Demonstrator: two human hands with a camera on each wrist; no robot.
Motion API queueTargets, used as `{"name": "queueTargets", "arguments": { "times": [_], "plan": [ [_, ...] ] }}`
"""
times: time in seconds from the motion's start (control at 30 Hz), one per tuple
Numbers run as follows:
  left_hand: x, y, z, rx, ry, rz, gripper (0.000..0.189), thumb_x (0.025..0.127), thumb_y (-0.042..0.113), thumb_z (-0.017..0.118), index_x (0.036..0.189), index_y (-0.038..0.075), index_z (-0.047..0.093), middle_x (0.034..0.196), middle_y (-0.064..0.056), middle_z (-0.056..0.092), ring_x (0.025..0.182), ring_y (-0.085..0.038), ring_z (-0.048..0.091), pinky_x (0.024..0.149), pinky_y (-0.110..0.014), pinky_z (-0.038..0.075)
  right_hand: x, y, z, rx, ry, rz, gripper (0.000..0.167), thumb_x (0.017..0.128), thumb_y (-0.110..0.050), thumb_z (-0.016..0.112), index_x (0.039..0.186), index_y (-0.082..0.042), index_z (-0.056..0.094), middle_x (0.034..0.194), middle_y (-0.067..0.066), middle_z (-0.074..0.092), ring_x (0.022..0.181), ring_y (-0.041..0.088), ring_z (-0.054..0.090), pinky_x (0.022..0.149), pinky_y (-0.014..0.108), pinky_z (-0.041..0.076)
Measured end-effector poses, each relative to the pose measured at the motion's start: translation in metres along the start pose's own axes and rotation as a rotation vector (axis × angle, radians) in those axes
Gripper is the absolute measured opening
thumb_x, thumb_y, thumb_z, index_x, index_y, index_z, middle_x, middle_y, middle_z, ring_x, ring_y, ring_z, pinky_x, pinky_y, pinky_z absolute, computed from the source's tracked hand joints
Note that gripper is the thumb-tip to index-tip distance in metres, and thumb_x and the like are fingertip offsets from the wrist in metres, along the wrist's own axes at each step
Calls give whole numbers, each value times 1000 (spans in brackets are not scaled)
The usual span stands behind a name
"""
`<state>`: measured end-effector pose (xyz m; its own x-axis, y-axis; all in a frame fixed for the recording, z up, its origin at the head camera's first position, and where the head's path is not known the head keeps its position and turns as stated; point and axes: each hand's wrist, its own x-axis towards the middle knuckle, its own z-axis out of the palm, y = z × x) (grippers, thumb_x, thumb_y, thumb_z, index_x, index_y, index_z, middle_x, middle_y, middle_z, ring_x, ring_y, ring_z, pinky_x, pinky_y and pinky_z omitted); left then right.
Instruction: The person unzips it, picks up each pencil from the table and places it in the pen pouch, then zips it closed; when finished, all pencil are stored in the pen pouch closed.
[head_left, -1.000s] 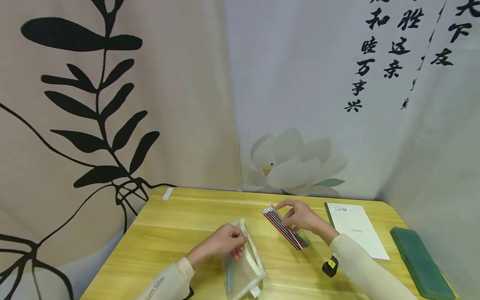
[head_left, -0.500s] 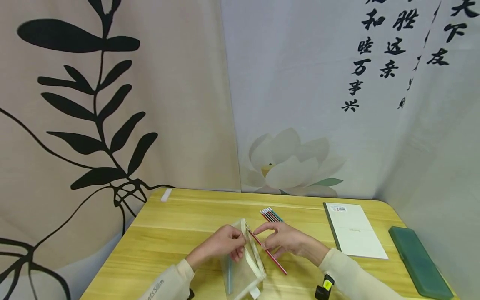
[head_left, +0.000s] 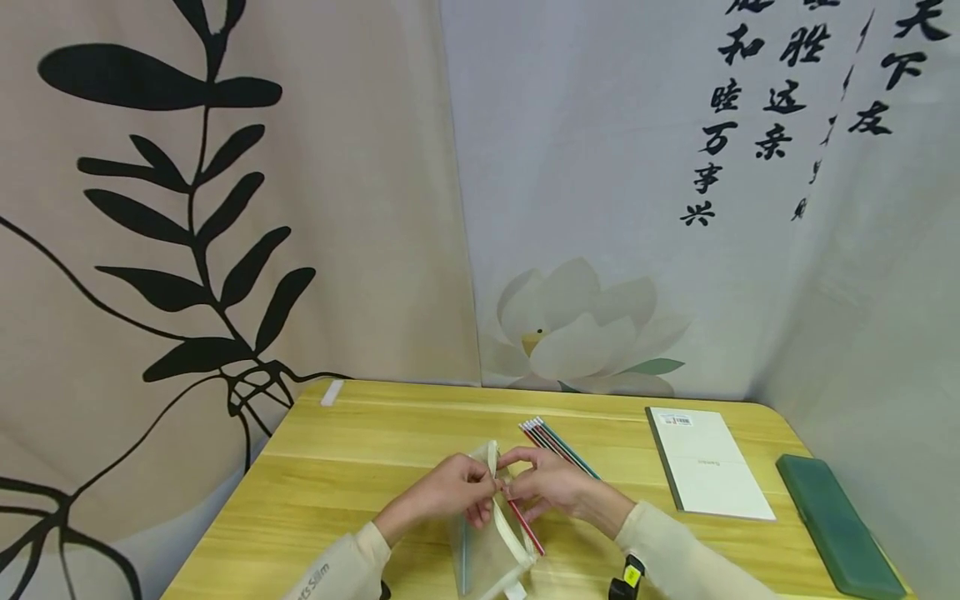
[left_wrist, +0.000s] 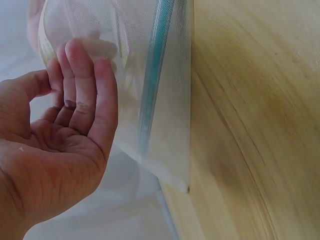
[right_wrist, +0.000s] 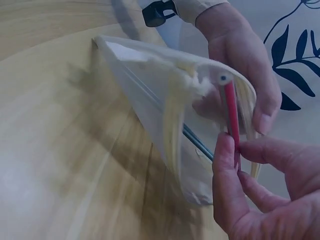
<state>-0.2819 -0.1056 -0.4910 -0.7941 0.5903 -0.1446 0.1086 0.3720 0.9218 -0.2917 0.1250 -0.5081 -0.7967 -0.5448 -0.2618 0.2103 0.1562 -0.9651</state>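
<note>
A translucent mesh pencil pouch (head_left: pixel 491 558) with a cream zipper edge stands on the table, its mouth held apart. My left hand (head_left: pixel 450 492) pinches the zipper edge between thumb and fingers; in the left wrist view the other fingers of the left hand (left_wrist: pixel 70 135) lie along the mesh. A slim teal pencil (left_wrist: pixel 154 75) shows inside the pouch. My right hand (head_left: pixel 551 483) pinches a red pencil (right_wrist: pixel 232 112) between thumb and fingers, tilted at the pouch's opening. Part of the red pencil is hidden by the right hand's fingers.
Several striped and teal pencils (head_left: pixel 558 444) lie in a bunch behind the right hand. Right of them are a white notebook (head_left: pixel 712 467) and a dark green case (head_left: pixel 840 525). A small white strip (head_left: pixel 332 392) lies at the table's back left.
My right hand has taken a red pencil from the bunch and moved left and down with it to the pouch's mouth. The left hand stays on the pouch edge.
</note>
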Motion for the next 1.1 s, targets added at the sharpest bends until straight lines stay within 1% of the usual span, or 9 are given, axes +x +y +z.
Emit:
{"name": "queueTargets", "arguments": {
  "times": [0.2, 0.37, 0.5, 0.6, 0.73, 0.83, 1.0, 1.03, 1.1],
  "plan": [
    [1, -1, 0, 9, -5, 3, 34, 106, 20, 60, 79, 2, 70, 69, -3, 71, 57, -13, 68, 62, -37, 64, 3, 1, 5, -13, 41, -14, 56, 87, -3, 68, 142, -3, 54, 91, 3, 77, 84, 16, 73, 61, 29, 63],
    [3, -1, 2, -3, -10, 15, 32, 105, 18, 61, 80, 0, 70, 69, -4, 71, 57, -13, 68, 63, -40, 65, 4, 4, 12, -24, 102, -31, 54, 87, -2, 69, 140, -5, 56, 91, 4, 78, 81, 17, 72, 61, 30, 63],
    [3, 2, 3, -21, -16, 21, 31, 104, 16, 60, 80, -1, 69, 70, -4, 71, 57, -13, 68, 62, -38, 64, 3, 6, 20, -36, 137, -37, 53, 87, 1, 67, 138, -8, 59, 88, 3, 77, 76, 15, 69, 54, 27, 56],
    [4, 3, 3, -24, -20, 20, 30, 103, 14, 59, 78, 0, 68, 69, -3, 71, 57, -13, 68, 61, -35, 64, 4, 7, 23, -48, 147, -34, 52, 86, 3, 63, 137, -10, 60, 87, 0, 76, 73, 12, 65, 51, 23, 48],
    [5, 3, 4, -12, -23, 21, 30, 102, 13, 57, 77, 2, 68, 69, -2, 71, 56, -13, 68, 62, -37, 65, 5, 9, 25, -59, 147, -30, 53, 85, 5, 60, 136, -11, 60, 86, 0, 73, 72, 11, 62, 49, 20, 44],
    [6, 4, 4, -7, -21, 22, 30, 103, 13, 57, 76, 2, 68, 68, -2, 70, 56, -13, 68, 62, -39, 65, 4, 9, 23, -48, 136, -28, 55, 84, 6, 59, 137, -10, 59, 84, 0, 72, 73, 11, 64, 50, 22, 49],
    [5, 5, 3, -16, -10, 22, 33, 104, 16, 60, 77, -1, 68, 68, -3, 70, 55, -13, 67, 59, -35, 63, 0, 8, 19, -28, 132, -31, 52, 84, 2, 62, 135, -6, 59, 87, 2, 75, 80, 16, 71, 56, 27, 59],
    [5, 5, 3, -17, -5, 22, 33, 104, 17, 61, 78, -2, 68, 68, -3, 70, 55, -13, 67, 59, -35, 63, -2, 8, 19, -30, 136, -34, 50, 85, 0, 63, 134, -6, 60, 89, 3, 75, 81, 17, 71, 56, 28, 59],
    [4, 5, 2, -16, 6, 22, 32, 104, 16, 61, 78, -2, 68, 68, -4, 70, 55, -13, 67, 59, -35, 63, -4, 6, 17, -34, 142, -37, 40, 91, -7, 67, 131, -5, 62, 94, 5, 76, 83, 19, 73, 57, 28, 60]
  ]
}}
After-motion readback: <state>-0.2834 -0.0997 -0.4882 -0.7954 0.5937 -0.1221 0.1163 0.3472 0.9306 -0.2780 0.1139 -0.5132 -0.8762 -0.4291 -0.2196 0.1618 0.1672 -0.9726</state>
